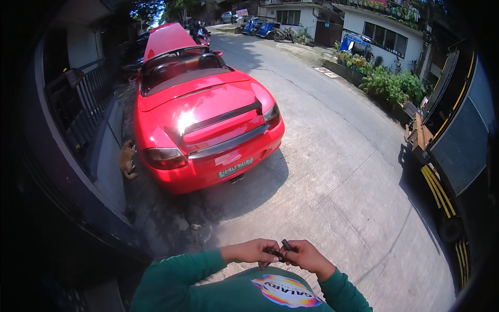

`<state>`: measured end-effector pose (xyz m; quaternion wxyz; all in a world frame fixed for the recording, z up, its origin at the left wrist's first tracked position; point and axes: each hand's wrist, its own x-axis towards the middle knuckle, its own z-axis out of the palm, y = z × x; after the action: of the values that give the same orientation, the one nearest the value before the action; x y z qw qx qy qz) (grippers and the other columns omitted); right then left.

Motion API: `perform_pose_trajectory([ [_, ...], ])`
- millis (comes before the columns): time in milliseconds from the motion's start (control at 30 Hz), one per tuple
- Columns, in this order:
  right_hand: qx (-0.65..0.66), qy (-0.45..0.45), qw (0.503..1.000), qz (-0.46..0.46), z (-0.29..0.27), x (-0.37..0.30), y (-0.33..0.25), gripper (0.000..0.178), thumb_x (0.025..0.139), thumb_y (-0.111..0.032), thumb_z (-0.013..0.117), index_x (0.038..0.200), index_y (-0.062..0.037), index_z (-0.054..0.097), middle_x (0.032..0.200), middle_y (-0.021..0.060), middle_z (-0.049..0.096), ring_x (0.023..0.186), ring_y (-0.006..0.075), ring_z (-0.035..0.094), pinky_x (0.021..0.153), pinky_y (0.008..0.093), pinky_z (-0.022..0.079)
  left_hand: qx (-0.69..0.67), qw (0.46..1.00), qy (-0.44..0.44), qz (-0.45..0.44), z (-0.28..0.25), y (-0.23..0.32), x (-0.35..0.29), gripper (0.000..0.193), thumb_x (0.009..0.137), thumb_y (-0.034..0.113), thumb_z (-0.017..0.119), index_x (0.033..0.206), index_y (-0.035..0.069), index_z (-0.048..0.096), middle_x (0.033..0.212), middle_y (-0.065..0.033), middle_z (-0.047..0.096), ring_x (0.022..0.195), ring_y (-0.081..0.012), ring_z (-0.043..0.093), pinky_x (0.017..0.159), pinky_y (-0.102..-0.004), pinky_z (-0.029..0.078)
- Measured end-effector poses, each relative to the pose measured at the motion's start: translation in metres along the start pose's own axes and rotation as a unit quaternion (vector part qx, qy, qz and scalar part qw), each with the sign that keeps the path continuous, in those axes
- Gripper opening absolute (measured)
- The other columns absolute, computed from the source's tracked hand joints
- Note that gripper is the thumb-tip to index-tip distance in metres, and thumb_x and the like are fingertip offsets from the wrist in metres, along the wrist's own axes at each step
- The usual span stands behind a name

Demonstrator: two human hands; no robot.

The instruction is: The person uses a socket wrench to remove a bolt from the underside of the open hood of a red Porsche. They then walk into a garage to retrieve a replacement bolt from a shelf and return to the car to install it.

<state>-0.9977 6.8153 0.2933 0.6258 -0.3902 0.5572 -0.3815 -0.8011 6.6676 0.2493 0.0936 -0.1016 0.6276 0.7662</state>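
Close to my chest, my two hands meet over a small dark part (276, 255). My left hand (255, 250) has its fingers closed on one side of it. The fingers of my right hand (307, 255) pinch a short black cylindrical piece (286, 244) that points up and away from me. Whether the cylinder and the dark part are joined I cannot tell, as my fingers cover where they meet. Both forearms wear green sleeves. In front of me stands a red convertible car (208, 114), its rear toward me.
A brown dog (127, 160) lies between the car and a low wall with a railing (86, 99) at left. A dark truck (462, 140) with yellow stripes stands at right. Concrete road (332, 182) runs between them, past plants (392, 86) and blue tricycles (260, 27) farther off.
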Motion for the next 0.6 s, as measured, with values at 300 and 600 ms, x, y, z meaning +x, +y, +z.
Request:
perform_pose_trajectory([
  [300, -0.021, -0.004, 1.0, -0.016, -0.294, 0.229, -0.087, 0.014, 0.099, -0.01, 0.063, 0.107, -0.001, 0.07, 0.081, -0.0004, 0.064, 0.07, 0.006, 0.058, 0.059, 0.0219, 0.047, 0.001, 1.0, 0.03, 0.004, -0.242, 0.097, 0.262, 0.025, 0.101, 0.017, 0.068, 0.121, 0.005, 0.063, 0.092, 0.0004, 0.064, 0.075, -0.006, 0.058, 0.067, -0.0241, 0.049],
  [600, -0.011, -0.006, 0.999, -0.053, -0.666, 0.486, -0.191, 0.006, 0.095, -0.008, 0.065, 0.098, -0.0031, 0.066, 0.077, 0.002, 0.063, 0.065, 0.0081, 0.058, 0.052, 0.0222, 0.042, -0.049, 0.977, 0.186, 0.093, -0.486, 0.203, 0.598, 0.028, 0.1, 0.016, 0.07, 0.123, 0.007, 0.059, 0.095, 0.0033, 0.062, 0.079, -0.0051, 0.057, 0.071, -0.0241, 0.049],
])
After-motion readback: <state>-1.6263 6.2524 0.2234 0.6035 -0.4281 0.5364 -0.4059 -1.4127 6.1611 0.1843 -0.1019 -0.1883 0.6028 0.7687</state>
